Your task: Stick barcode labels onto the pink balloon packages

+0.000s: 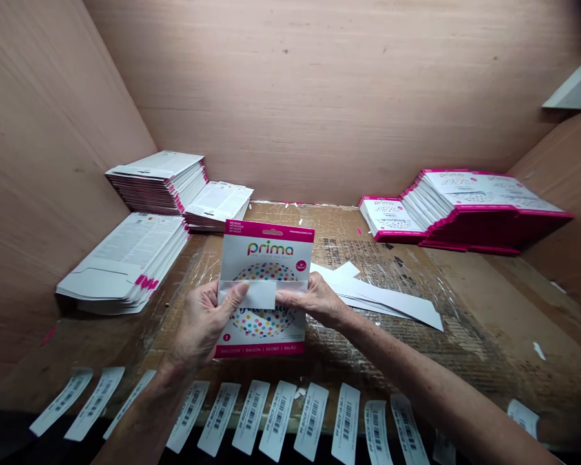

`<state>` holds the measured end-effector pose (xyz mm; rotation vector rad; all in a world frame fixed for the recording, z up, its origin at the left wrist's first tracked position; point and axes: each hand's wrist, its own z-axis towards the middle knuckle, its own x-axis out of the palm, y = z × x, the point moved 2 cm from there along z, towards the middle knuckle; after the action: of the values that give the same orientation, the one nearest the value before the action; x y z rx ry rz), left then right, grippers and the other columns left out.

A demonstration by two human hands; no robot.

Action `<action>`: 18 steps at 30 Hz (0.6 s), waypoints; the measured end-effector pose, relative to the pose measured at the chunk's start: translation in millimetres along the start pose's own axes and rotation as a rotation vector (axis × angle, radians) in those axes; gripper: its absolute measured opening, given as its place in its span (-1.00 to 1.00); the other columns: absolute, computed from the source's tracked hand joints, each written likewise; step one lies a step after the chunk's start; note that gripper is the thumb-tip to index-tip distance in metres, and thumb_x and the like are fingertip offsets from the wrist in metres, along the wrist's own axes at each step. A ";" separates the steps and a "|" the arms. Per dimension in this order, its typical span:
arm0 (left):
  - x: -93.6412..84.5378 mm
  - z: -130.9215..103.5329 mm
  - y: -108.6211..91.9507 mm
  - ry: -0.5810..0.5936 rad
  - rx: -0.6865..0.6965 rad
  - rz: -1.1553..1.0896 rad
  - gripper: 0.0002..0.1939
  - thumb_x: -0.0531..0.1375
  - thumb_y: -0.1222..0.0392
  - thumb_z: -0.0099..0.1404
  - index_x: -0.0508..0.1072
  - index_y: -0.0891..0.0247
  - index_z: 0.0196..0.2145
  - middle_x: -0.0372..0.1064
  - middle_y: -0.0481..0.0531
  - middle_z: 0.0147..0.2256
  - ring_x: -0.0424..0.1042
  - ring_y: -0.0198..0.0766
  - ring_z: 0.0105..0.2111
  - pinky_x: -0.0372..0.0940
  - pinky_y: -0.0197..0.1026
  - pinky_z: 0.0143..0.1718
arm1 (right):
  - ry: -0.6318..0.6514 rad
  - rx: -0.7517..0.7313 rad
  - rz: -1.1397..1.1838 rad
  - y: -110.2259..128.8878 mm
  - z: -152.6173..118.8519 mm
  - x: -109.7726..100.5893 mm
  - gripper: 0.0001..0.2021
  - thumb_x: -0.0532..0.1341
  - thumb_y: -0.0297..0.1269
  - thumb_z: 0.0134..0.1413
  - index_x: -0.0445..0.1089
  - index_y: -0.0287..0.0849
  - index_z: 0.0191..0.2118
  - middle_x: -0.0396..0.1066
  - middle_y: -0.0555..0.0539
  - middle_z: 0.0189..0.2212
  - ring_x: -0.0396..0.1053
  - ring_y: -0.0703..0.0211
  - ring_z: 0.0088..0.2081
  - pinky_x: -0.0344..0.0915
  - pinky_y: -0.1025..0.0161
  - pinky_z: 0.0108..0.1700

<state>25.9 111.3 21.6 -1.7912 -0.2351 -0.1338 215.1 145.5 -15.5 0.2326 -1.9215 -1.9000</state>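
Observation:
A flat prima balloon packet with pink top and bottom edges is held upright in front of me. Around its middle lies a white paper band. My left hand grips the packet's left edge, its thumb pressed on the band. At the right edge, my right hand is closed on the packet and band, with its thumb on the band's front; the fingers behind are hidden. Loose white paper strips lie on the cardboard just right of the packet.
Stacks of packets with white backs up stand at the left. More stacks, fronts up, stand at the right. Several barcode labels hang along the front edge of the cardboard surface. Wooden panels enclose the back and sides.

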 end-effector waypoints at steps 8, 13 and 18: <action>-36.5 -8.7 -4.2 -0.045 0.075 -0.087 -0.59 0.45 -0.01 -0.09 0.51 0.36 -0.41 0.51 0.08 -0.55 0.47 -0.17 -0.58 0.40 -0.18 -0.51 | 0.108 0.050 -0.131 6.6 10.1 36.0 -0.59 0.40 0.02 -0.14 0.54 -0.22 -0.25 0.55 -0.09 -0.32 0.48 0.10 -0.32 0.43 0.13 -0.20; -130.0 -55.9 -52.4 -0.460 0.393 -0.014 -0.62 0.46 0.01 -0.10 0.49 0.35 -0.46 0.50 -0.01 -0.51 0.46 -0.23 -0.49 0.42 -0.18 -0.35 | 0.551 -0.019 -0.284 4.4 48.2 99.9 -0.49 0.22 0.16 0.06 0.54 -0.19 -0.11 0.54 -0.12 -0.28 0.47 0.09 -0.25 0.39 0.16 -0.17; -212.0 -123.4 -92.8 -1.034 0.786 0.154 -0.63 0.48 0.15 -0.19 0.38 0.41 -0.60 0.34 -0.15 -0.62 0.30 -0.42 -0.58 0.42 -0.10 -0.31 | 0.607 -0.152 -0.847 -34.5 88.8 211.0 -0.72 0.15 -0.15 0.22 0.57 -0.18 -0.19 0.55 -0.08 -0.36 0.45 0.18 -0.35 0.28 0.29 -0.32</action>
<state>-197.2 -7.0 92.4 -0.9414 -0.7557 0.9023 -16.1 138.8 -8.9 1.5686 -1.3288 -2.0631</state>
